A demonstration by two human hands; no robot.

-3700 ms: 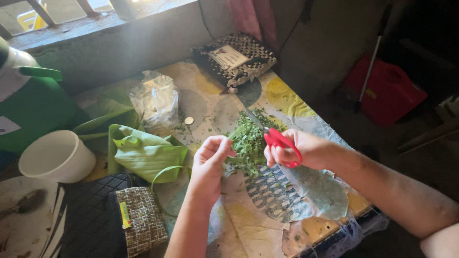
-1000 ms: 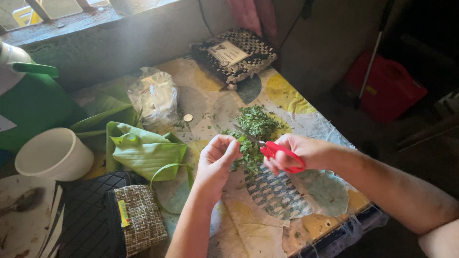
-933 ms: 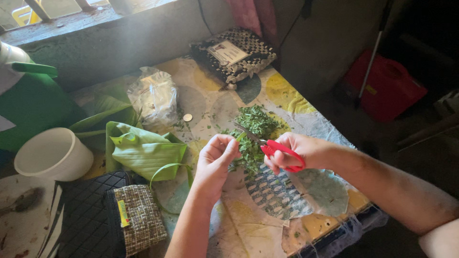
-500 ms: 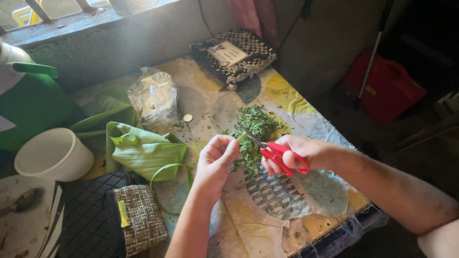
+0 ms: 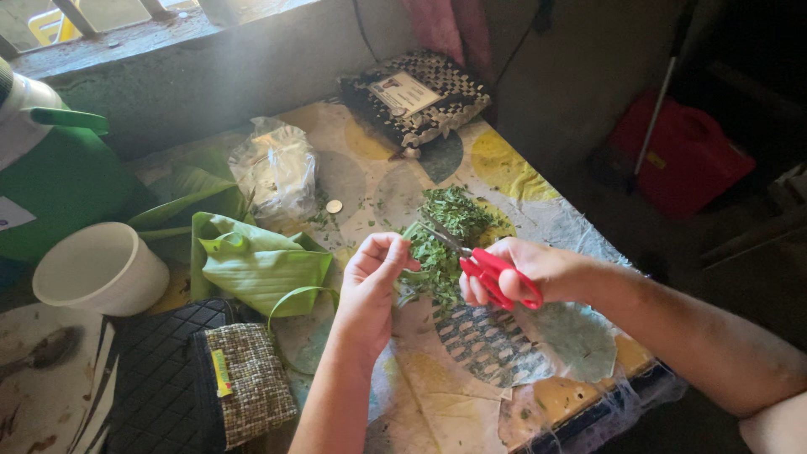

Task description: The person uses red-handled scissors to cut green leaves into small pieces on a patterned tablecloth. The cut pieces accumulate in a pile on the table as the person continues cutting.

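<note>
Red-handled scissors (image 5: 492, 273) in right hand (image 5: 525, 269), leafy green sprigs (image 5: 437, 252) at left hand (image 5: 374, 282).

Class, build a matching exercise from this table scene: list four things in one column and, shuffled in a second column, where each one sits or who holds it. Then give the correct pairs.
Things
1. scissors
2. white cup
3. coin
4. checkered woven pouch

Places
A. far end of the table, by the wall
B. in the right hand
C. left edge of the table, beside the green jug
D. flat on the table next to the clear plastic bag

Pairs: 1-B, 2-C, 3-D, 4-A
</note>
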